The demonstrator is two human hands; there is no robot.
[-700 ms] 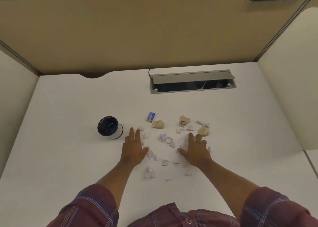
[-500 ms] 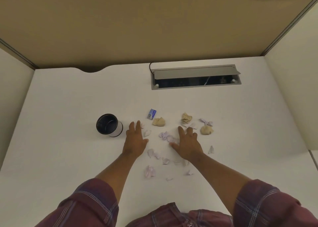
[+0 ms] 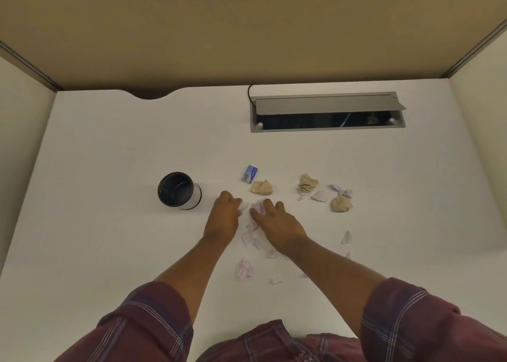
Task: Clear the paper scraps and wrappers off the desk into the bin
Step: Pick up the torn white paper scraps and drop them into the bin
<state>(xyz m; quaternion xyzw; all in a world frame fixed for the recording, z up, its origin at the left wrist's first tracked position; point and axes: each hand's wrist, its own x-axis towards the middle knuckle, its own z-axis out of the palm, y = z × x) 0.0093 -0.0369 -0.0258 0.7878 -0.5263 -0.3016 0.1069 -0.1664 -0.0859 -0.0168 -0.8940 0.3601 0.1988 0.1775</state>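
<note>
A small black bin (image 3: 193, 197) with a white side stands on the white desk (image 3: 109, 147), left of the litter. My left hand (image 3: 222, 220) curls its fingers around a white paper scrap (image 3: 244, 205) just right of the bin. My right hand (image 3: 278, 223) pinches a lilac paper scrap (image 3: 258, 207) beside it, and the two hands almost touch. A blue wrapper (image 3: 249, 174) and a tan crumpled ball (image 3: 261, 186) lie just beyond my fingers. More tan balls (image 3: 307, 183) (image 3: 341, 204) and lilac scraps (image 3: 341, 190) (image 3: 242, 269) are scattered to the right and near me.
An open grey cable hatch (image 3: 326, 106) is set in the desk at the back. Beige partition walls (image 3: 247, 32) close the desk on three sides. A notch (image 3: 149, 94) cuts the desk's back left edge.
Both hands slid forward and inward from lying flat and apart. Their fingers have curled onto scraps near the bin. The camera tilted down a little.
</note>
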